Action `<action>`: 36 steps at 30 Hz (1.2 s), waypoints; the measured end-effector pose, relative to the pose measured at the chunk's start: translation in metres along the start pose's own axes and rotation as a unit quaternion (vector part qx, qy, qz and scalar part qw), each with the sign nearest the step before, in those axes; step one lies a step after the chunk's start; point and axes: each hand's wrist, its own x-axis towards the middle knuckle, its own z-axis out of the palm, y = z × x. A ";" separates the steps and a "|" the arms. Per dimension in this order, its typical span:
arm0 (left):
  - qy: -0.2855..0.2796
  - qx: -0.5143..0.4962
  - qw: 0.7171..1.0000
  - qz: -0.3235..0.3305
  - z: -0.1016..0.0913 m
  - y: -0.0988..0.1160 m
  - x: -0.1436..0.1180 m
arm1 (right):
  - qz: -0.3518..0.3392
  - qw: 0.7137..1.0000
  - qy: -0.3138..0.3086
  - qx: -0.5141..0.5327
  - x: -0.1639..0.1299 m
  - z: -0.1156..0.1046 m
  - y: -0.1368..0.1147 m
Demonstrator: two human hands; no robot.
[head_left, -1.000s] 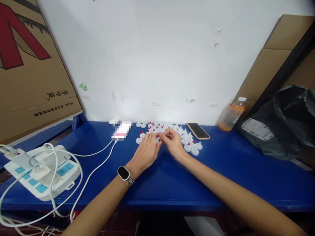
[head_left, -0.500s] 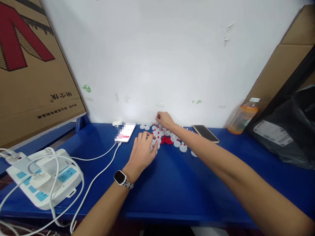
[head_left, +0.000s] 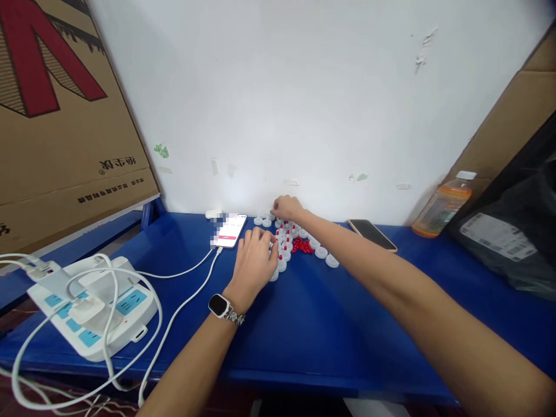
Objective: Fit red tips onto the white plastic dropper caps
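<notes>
Several small white caps [head_left: 321, 252], some with red tips, lie in a cluster on the blue table [head_left: 330, 324] near the wall. A little heap of loose red pieces [head_left: 303, 246] lies among them. My left hand [head_left: 254, 260], with a watch on its wrist, rests palm down at the cluster's left edge, fingers curled on some caps. My right hand [head_left: 286, 207] reaches to the far side of the cluster by the wall, fingertips pinched at a cap there. What it holds is too small to make out.
A lit white phone [head_left: 231, 230] on a cable lies left of the caps. A dark phone [head_left: 372, 230] and an orange bottle [head_left: 442, 204] are at the right, beside a black bag [head_left: 512, 231]. A white power strip [head_left: 93, 304] with cables sits front left. Cardboard boxes [head_left: 65, 116] lean at both sides.
My right hand has left the middle of the cluster and reached to its far edge by the wall, uncovering the red pieces. My left hand has stayed at the left edge. The view has shifted slightly.
</notes>
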 end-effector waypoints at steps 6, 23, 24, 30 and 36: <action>-0.018 -0.006 1.000 0.003 0.001 -0.001 -0.002 | 0.042 0.999 0.012 0.013 0.001 0.004 -0.019; -0.016 -0.017 0.996 0.088 0.004 0.023 -0.006 | -0.006 0.917 0.177 0.357 -0.199 -0.036 -0.004; -0.014 -0.011 0.996 0.092 0.004 0.024 -0.006 | -0.008 0.940 0.184 0.288 -0.200 -0.037 0.000; -0.033 0.055 0.992 0.109 0.002 0.027 -0.007 | -0.038 0.989 0.129 -0.055 -0.194 -0.028 0.017; -0.035 0.057 0.991 0.114 0.002 0.028 -0.007 | -0.046 0.988 0.119 -0.087 -0.186 -0.016 0.020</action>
